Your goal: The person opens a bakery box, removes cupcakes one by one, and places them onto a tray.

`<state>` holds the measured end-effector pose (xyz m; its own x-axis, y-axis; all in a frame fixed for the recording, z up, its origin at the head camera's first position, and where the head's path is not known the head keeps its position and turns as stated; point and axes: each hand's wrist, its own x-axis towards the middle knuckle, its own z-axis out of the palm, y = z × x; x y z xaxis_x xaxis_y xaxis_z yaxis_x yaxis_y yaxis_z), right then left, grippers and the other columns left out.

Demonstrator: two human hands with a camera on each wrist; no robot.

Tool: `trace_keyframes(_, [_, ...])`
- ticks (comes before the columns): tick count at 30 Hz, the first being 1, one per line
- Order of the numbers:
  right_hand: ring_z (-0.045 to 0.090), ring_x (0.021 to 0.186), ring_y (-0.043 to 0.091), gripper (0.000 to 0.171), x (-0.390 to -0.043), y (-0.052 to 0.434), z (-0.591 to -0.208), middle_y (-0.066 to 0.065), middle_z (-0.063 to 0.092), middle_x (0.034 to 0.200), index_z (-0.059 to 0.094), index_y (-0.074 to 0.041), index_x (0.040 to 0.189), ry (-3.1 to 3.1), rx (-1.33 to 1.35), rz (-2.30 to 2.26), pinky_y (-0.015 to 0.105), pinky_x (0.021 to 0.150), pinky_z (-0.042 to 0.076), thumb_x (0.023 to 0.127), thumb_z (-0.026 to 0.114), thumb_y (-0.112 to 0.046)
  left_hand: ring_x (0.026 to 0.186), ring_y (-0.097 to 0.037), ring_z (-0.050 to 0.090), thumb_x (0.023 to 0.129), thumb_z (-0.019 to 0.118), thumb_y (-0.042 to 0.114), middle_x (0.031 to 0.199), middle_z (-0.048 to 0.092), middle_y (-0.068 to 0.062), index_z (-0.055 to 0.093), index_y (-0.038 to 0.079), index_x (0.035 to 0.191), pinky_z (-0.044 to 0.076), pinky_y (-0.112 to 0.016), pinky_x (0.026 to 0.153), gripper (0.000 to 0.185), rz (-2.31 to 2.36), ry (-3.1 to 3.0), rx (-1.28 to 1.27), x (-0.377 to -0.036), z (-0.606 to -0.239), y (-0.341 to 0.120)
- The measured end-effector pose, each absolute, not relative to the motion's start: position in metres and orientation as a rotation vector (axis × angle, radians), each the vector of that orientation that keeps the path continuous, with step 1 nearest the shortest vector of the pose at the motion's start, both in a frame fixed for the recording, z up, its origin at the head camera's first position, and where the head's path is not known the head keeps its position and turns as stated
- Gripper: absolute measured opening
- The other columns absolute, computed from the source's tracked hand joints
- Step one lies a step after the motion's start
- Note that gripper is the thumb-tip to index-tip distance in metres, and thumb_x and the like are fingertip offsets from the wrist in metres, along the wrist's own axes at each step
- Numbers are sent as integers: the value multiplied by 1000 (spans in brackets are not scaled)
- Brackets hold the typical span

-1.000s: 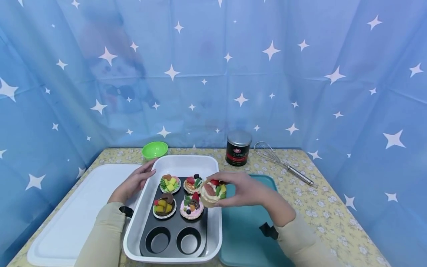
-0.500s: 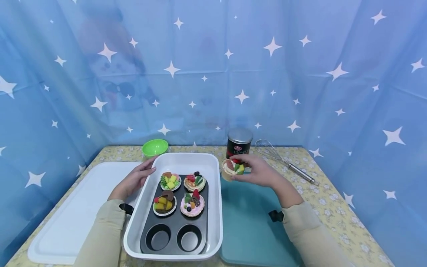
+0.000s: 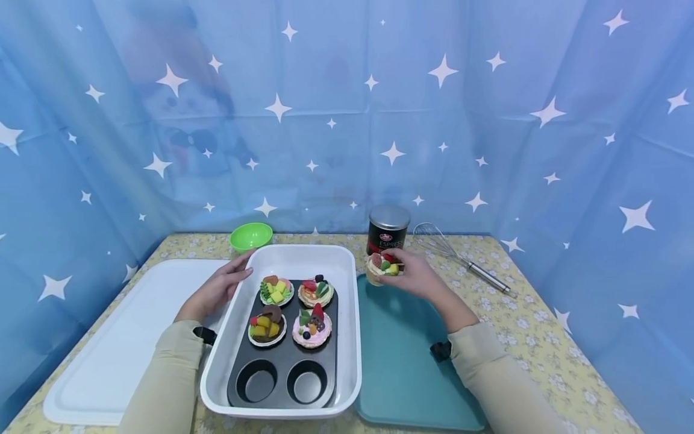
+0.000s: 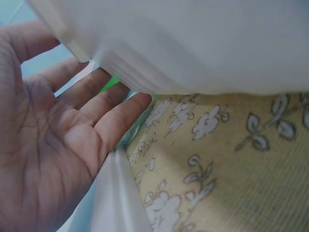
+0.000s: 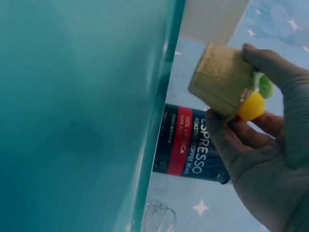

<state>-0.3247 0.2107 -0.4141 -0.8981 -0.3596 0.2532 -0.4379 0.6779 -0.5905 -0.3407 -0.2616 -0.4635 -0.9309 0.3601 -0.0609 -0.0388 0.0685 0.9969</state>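
Since a second ago the right hand [image 3: 414,274] has carried the cupcake [image 3: 381,266] out of the muffin tin [image 3: 284,352], across the white dish's rim, to the far edge of the teal tray [image 3: 403,367]. It now holds the cupcake by its sides, fingers [image 5: 273,70] and thumb curled round it, just in front of the espresso can [image 3: 387,230]. The right wrist view shows the cupcake's ribbed, tan, cone-shaped base [image 5: 219,84] tilted, with a glossy yellow bit and a green bit at its top; whether it touches the tray cannot be told.

Resting flat, the left hand [image 3: 219,289] lies against the outer left wall of the dish [image 3: 238,295], as before, fingers [image 4: 89,87] straight and relaxed, gripping nothing.

Smooth and white, the rectangular dish has rounded corners. Inside it sits the dark, matte tin with six round cups: four hold cupcakes [image 3: 293,310] topped with bright fruit-like pieces, and the two near cups are bare. Left of the dish lies a flat white board [image 3: 108,355] with a raised rim. A shiny green bowl [image 3: 251,235] stands at the far left, and a wire whisk [image 3: 458,256] with a metal handle lies to the right of the cylindrical can, which has a silver lid. A yellow flowered cloth [image 3: 531,337] with a woven texture covers the table.
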Motion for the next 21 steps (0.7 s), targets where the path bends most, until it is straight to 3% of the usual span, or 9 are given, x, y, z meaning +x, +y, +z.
trace_keyframes(9, [64, 109, 29, 60, -327, 212, -422, 13, 65, 124, 59, -8, 136, -2857, 694, 1009, 47, 89, 55, 86, 81, -33, 149, -34, 24, 105, 53, 30, 169, 10, -4, 17, 23, 163, 50, -23, 98, 69, 1948, 2034, 362, -340, -465, -263])
trace_keyframes(21, [63, 112, 29, 60, -326, 212, -425, 11, 65, 125, 58, -10, 137, -2923, 721, 926, 46, 89, 54, 87, 81, -32, 152, -32, 18, 104, 55, 31, 169, 5, -2, 19, 25, 163, 47, -17, 97, 69, 1936, 2063, 324, -340, -463, -260])
